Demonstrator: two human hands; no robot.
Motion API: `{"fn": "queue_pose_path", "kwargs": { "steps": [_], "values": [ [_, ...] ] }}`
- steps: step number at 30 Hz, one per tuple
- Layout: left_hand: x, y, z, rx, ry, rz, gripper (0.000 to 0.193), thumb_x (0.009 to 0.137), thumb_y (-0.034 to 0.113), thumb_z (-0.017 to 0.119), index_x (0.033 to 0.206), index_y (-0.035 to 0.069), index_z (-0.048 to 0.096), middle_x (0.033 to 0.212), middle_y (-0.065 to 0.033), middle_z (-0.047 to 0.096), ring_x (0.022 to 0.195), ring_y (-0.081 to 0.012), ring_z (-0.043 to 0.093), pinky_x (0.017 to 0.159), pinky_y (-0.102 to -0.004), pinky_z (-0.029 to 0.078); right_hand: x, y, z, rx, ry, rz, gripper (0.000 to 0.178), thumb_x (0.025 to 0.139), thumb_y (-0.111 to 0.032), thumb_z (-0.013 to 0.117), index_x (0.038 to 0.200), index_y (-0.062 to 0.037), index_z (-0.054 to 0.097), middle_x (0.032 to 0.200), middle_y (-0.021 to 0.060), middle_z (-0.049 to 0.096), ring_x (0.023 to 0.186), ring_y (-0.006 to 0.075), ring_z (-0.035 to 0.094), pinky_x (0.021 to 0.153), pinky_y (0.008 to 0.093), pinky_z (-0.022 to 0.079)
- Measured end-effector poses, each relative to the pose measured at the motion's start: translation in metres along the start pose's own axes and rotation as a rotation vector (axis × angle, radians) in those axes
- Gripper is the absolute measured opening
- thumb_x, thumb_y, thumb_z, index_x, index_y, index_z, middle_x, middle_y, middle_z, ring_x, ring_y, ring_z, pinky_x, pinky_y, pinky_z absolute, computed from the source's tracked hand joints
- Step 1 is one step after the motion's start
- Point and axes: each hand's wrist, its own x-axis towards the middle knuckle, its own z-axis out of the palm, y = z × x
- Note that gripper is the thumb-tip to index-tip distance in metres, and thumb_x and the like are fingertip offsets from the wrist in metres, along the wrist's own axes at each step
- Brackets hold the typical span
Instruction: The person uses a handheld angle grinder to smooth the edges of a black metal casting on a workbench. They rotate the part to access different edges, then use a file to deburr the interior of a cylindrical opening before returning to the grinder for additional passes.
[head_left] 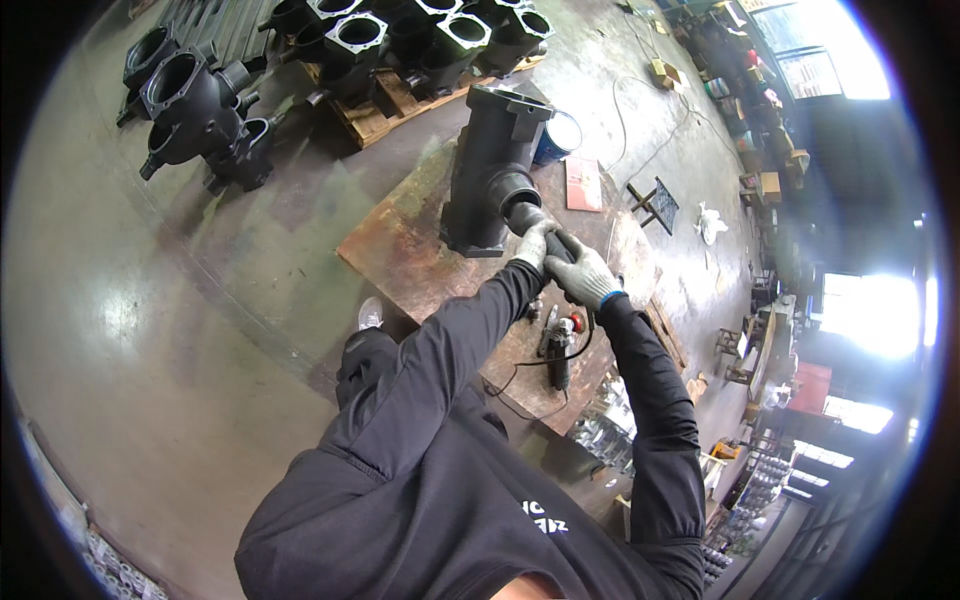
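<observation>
A large black cast metal housing point(483, 165) stands on the rust-brown metal table point(395, 225), its round side port toward me. Both my hands, in whitish work gloves, are wrapped round a dark tubular power tool point(524, 214), whose front end sits at the mouth of that port. My left hand point(537, 244) grips nearer the front, and my right hand point(585, 274) grips further back. Whether the tip touches the inner wall is hidden. Close below my hands on the table lies an angle grinder point(560, 362) with a red part at its head and a black cord.
Behind the table, several similar black castings point(400, 50) sit on a wooden pallet point(385, 112). More castings point(195, 110) are stacked at the far left. A blue bucket point(558, 138) and a red flat sheet point(583, 185) are beyond the housing. Cables run over the floor at right.
</observation>
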Motion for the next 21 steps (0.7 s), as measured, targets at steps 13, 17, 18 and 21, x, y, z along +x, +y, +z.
{"fn": "queue_pose_path", "kwargs": {
  "steps": [13,17,18,21],
  "values": [
    [-0.015,-0.036,0.007,-0.137,0.072,-0.011,0.045,0.08,0.03,0.078,0.111,0.0,0.064,0.1,-0.0158,0.067,0.086,-0.0308,0.068,0.08,-0.0453,0.057,-0.041,0.011,-0.009,-0.049,0.062,-0.145,0.072,0.087,-0.03,0.069,0.149,0.0017,0.051,0.135,0.0251,0.066,0.124,0.0299,0.065,0.107,0.0375,0.049],
    [-0.012,-0.023,0.008,-0.102,0.063,-0.003,0.047,0.08,0.035,0.075,0.112,0.002,0.065,0.101,-0.0165,0.067,0.087,-0.0319,0.068,0.081,-0.0453,0.057,-0.032,0.003,-0.012,-0.026,0.017,-0.059,0.072,0.087,-0.031,0.069,0.15,0.0,0.051,0.134,0.0256,0.066,0.126,0.0305,0.064,0.108,0.0379,0.047],
    [-0.009,-0.016,0.008,-0.054,0.099,-0.01,0.048,0.081,0.037,0.074,0.113,0.002,0.065,0.102,-0.0172,0.067,0.088,-0.0324,0.068,0.081,-0.0452,0.056,-0.025,0.001,-0.011,-0.028,0.014,-0.055,0.072,0.087,-0.032,0.069,0.151,-0.0025,0.051,0.123,0.0233,0.069,0.109,0.0275,0.068,0.096,0.0368,0.052],
    [-0.002,0.002,0.005,-0.019,0.074,-0.032,0.058,0.084,0.044,0.071,0.123,0.003,0.059,0.102,-0.021,0.067,0.087,-0.0346,0.067,0.082,-0.0465,0.056,-0.003,-0.002,-0.007,0.015,-0.043,0.043,0.071,0.087,-0.033,0.068,0.151,-0.0072,0.052,0.097,0.0175,0.073,0.072,0.0198,0.07,0.066,0.034,0.057]
  ]
}}
